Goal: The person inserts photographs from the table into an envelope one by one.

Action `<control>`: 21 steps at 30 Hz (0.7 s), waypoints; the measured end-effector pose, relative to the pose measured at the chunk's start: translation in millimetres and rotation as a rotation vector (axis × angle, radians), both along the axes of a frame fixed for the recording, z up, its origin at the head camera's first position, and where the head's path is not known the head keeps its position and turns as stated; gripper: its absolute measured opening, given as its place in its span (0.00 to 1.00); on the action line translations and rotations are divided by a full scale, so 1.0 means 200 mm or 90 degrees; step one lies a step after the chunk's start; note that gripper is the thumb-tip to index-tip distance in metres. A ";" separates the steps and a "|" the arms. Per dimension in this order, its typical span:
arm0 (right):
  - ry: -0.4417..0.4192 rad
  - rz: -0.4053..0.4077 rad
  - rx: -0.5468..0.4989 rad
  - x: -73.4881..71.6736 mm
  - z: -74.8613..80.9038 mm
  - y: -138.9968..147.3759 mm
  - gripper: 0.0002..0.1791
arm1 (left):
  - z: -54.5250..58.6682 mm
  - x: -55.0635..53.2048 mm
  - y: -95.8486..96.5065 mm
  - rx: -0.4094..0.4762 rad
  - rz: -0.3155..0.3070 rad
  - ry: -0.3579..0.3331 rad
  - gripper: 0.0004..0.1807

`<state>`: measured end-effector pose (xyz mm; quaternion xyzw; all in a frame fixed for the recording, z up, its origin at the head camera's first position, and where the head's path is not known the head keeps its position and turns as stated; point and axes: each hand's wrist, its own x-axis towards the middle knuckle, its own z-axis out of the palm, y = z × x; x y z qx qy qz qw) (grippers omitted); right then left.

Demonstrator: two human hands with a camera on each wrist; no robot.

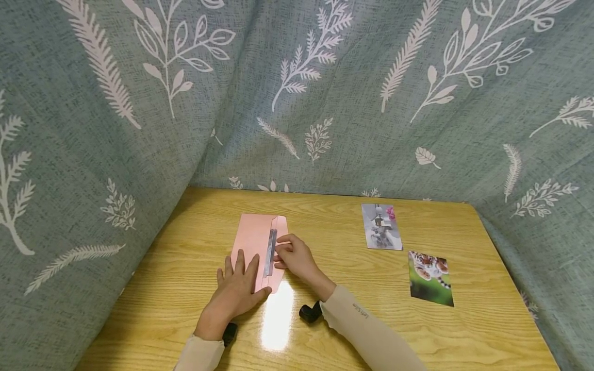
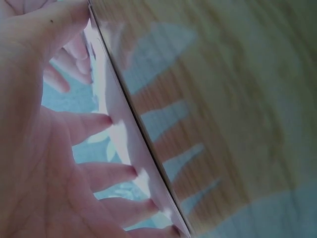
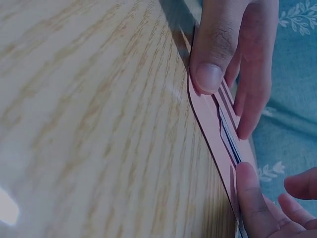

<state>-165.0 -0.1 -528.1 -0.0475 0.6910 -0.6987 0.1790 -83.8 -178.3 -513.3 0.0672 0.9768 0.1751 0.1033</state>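
Observation:
A pink envelope (image 1: 252,232) lies on the wooden table with its flap side to the right. Along its opening shows a narrow, glossy grey strip (image 1: 270,252), like the edge of a card; the rest is hidden. My left hand (image 1: 236,288) rests on the envelope's near part, fingers spread, and its thumb (image 3: 208,79) touches the near corner of the flap. From the right, my right hand (image 1: 299,260) reaches over the flap. One of its fingers (image 3: 250,191) touches beside the strip, while other fingertips (image 3: 302,183) stand apart from it.
To the right lie two picture cards: one with a grey snowy scene (image 1: 381,228) and one with a tiger cub (image 1: 430,278). Blue-green patterned curtains (image 1: 297,134) hang behind and along both sides of the table (image 1: 195,304). A bright glare falls near the envelope.

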 end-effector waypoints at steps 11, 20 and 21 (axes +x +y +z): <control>0.006 0.001 0.009 -0.01 0.00 -0.04 0.14 | 0.00 0.00 0.00 0.009 -0.004 0.006 0.49; 0.028 0.008 0.035 -0.01 -0.02 -0.05 0.14 | 0.00 0.00 0.00 0.006 -0.002 0.006 0.49; 0.030 0.008 0.036 -0.01 -0.02 -0.04 0.14 | 0.00 0.00 0.00 0.005 -0.003 0.006 0.49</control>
